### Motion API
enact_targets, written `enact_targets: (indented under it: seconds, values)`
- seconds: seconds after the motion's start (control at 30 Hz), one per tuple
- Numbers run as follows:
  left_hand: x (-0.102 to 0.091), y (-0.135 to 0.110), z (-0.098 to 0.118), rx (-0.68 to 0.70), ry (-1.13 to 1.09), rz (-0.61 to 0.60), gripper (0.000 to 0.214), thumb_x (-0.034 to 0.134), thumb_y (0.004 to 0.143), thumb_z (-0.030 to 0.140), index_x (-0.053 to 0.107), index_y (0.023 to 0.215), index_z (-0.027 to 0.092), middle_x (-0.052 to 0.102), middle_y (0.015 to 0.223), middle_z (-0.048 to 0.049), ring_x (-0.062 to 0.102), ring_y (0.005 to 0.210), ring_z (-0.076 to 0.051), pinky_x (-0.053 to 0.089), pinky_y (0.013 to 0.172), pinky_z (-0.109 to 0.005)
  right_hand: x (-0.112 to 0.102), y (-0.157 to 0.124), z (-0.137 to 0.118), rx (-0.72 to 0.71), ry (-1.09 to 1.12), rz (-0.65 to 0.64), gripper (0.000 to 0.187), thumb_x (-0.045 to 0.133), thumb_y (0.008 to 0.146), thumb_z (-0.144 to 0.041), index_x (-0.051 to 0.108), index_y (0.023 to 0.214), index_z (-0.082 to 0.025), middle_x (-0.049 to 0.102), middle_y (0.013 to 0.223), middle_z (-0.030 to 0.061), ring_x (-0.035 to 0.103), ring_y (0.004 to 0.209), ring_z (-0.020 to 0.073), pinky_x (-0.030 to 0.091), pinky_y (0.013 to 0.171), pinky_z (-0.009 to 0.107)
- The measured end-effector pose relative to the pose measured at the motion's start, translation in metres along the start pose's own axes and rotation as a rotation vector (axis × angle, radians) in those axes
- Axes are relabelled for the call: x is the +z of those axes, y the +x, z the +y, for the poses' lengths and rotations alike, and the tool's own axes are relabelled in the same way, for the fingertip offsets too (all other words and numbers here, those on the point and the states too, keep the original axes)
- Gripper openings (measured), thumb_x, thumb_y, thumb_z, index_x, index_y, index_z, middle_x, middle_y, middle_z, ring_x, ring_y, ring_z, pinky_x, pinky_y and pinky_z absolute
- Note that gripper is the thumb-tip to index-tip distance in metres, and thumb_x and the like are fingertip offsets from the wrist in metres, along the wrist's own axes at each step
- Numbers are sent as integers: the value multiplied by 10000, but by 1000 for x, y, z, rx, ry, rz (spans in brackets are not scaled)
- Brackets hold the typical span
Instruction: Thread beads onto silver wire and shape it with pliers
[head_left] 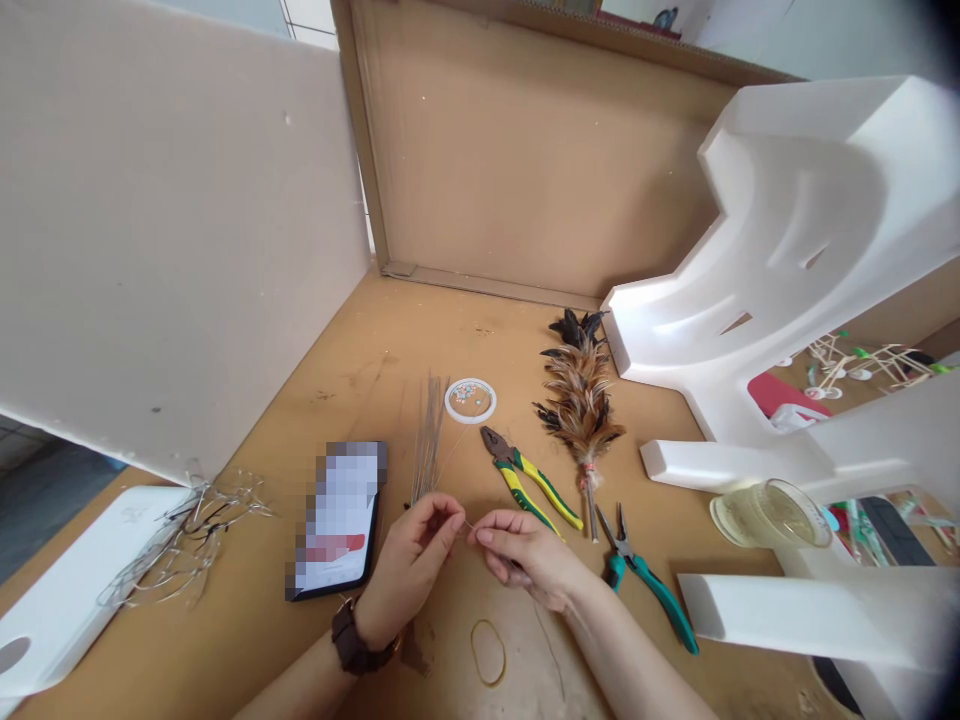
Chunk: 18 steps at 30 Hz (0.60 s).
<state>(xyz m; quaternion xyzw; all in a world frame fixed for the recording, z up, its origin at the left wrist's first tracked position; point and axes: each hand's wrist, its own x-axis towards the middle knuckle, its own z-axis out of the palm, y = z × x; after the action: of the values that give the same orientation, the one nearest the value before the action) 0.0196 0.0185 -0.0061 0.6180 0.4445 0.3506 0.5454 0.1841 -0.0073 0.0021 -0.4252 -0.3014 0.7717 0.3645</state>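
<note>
Left hand (409, 565): fingers pinch one end of a thin wire (468, 525).
Right hand (525, 555): fingers pinch, apparently, the same wire.
Nearby: wire bundle (429, 440), phone (337, 520), pliers (529, 485) on the worktop (360, 370).

Hands: two, left hand (409, 565) and right hand (525, 555). Thin wire (466, 525) pinched between them: one. Pliers: two, yellow-green pliers (525, 480) and teal pliers (645, 580). Bundle of straight wires (429, 440): one, strands too fine to count. Tangle of bent wires (184, 535): one. Phone (337, 520): one. White ring (470, 400): one. Feather bundle (579, 400): one. Rubber band (487, 652): one. Clear cup (772, 512): one. Wristwatch (352, 640): one.
</note>
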Motion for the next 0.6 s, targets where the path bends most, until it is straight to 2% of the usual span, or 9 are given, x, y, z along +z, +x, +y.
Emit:
enact_targets:
  seconds: [0.13,0.27,0.33,0.43,0.6]
  values:
    - [-4,3,2,125,231,-36,117,489,826,265,576,825,187,593,764,-14,543,676,-133,429,620,-234,2,-4,-3,-65,-143,96,197,609,719,-333,554,713,-144,369,417,-101,239,351,36,122,364,202]
    - [-8,5,4,170,337,-109,127,496,815,238,576,904,195,610,803,-18,561,685,-131,442,626,-227,1,-8,-10,-37,-298,116,154,573,739,-307,526,703,-165,309,422,-109,212,382,52,137,385,205]
    - [-9,6,5,187,359,-158,147,492,815,226,566,937,196,612,816,-21,563,685,-129,445,625,-224,0,-11,-15,-25,-436,136,127,543,763,-277,535,705,-165,314,439,-98,230,405,61,153,396,205]
    - [-10,7,8,246,440,-234,124,462,829,210,582,851,193,601,770,-17,551,678,-128,427,622,-224,-1,-14,-20,-29,-648,172,123,506,791,-243,559,721,-158,346,493,-77,267,450,68,192,419,198]
    - [-11,6,12,319,525,-293,179,424,834,171,601,845,194,594,728,-17,537,652,-123,403,601,-217,-3,-21,-26,-90,-839,127,137,467,820,-232,569,760,-163,377,551,-63,315,509,77,245,462,190]
